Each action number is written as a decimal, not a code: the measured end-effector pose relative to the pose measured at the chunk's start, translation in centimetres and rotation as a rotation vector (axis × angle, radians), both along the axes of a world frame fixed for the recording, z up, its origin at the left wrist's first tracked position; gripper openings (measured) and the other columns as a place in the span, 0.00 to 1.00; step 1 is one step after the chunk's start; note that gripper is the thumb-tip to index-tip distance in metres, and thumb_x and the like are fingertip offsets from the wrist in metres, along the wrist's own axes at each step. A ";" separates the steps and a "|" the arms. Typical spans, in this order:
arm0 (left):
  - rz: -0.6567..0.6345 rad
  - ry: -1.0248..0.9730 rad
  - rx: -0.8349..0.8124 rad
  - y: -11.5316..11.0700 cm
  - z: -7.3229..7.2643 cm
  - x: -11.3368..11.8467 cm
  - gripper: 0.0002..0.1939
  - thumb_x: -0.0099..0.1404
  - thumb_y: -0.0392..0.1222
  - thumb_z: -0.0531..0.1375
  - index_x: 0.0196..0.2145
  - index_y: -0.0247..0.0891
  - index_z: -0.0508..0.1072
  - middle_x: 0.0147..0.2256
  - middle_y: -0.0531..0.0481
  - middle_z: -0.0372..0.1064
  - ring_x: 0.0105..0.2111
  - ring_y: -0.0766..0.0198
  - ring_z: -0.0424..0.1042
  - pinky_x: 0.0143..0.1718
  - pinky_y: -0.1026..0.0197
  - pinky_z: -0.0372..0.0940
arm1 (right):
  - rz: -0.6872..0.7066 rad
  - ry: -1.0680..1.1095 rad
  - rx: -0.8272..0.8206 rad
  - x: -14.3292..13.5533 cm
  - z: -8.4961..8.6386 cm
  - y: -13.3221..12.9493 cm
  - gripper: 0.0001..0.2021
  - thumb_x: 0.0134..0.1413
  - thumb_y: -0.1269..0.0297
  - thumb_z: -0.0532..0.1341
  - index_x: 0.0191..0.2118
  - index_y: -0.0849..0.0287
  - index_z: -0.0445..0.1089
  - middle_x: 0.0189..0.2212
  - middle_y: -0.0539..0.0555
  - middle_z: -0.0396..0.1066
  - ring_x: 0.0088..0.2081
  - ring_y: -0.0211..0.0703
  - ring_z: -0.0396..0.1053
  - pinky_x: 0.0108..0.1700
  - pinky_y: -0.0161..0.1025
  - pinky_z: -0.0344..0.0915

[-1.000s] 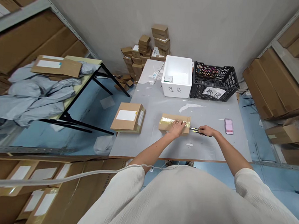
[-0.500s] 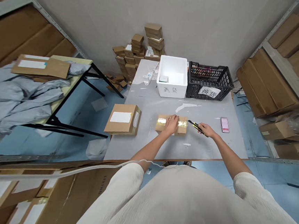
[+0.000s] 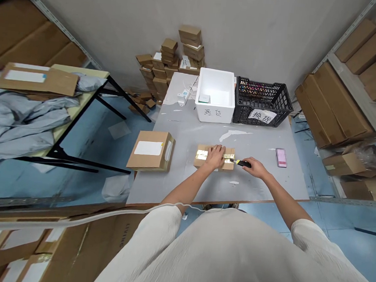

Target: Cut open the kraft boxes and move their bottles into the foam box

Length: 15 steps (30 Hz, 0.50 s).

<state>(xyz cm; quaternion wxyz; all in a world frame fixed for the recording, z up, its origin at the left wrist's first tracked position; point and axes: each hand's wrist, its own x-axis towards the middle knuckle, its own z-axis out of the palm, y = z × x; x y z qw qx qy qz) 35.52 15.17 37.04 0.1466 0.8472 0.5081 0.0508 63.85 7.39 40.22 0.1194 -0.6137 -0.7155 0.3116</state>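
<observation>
A small cardboard box (image 3: pixel 200 160) sealed with shiny tape lies on the grey table (image 3: pixel 184 188) in front of me. My left hand (image 3: pixel 215 156) grips it from above, the fingers reaching over to its far side. In my right hand (image 3: pixel 256 167) is a black and yellow utility knife (image 3: pixel 243 163), pointing left. Its tip meets the taped top near the box's right end; whether the blade has gone through the tape is too small to tell.
A larger cardboard box (image 3: pixel 147 149) with a white label sits on the left. Behind stand a white bin (image 3: pixel 214 113) and a black crate (image 3: pixel 262 117). A pink phone (image 3: pixel 281 158) lies right. Stacked boxes (image 3: pixel 162 84) line the wall; a side table holds grey parcels (image 3: pixel 22 113).
My right hand has moved left, bringing the knife from beside the small box onto its taped top. My left hand stays on the box. The view has shifted slightly.
</observation>
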 end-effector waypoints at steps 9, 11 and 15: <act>-0.059 0.018 0.009 -0.3 -1.5 -0.4 0.34 0.74 0.37 0.52 0.75 0.37 0.58 0.75 0.30 0.57 0.76 0.43 0.55 0.72 0.40 0.52 | 0.007 0.004 -0.011 0.1 -0.3 0.4 0.17 0.63 0.60 0.72 0.56 0.48 0.81 0.53 0.58 0.79 0.55 0.59 0.77 0.59 0.50 0.72; -0.054 0.026 0.014 -0.6 -1.9 -0.3 0.37 0.73 0.35 0.52 0.77 0.34 0.55 0.77 0.29 0.54 0.77 0.42 0.53 0.74 0.40 0.50 | 0.009 0.002 -0.017 0.1 -0.3 0.3 0.17 0.63 0.60 0.71 0.57 0.47 0.81 0.54 0.58 0.79 0.55 0.58 0.77 0.60 0.50 0.72; -0.042 -0.002 0.020 -0.9 -2.3 -0.2 0.38 0.76 0.37 0.49 0.81 0.36 0.49 0.77 0.29 0.54 0.78 0.42 0.52 0.74 0.38 0.49 | -0.005 0.007 -0.010 0.0 -0.5 0.1 0.17 0.64 0.59 0.71 0.58 0.48 0.80 0.54 0.58 0.80 0.56 0.58 0.77 0.61 0.51 0.72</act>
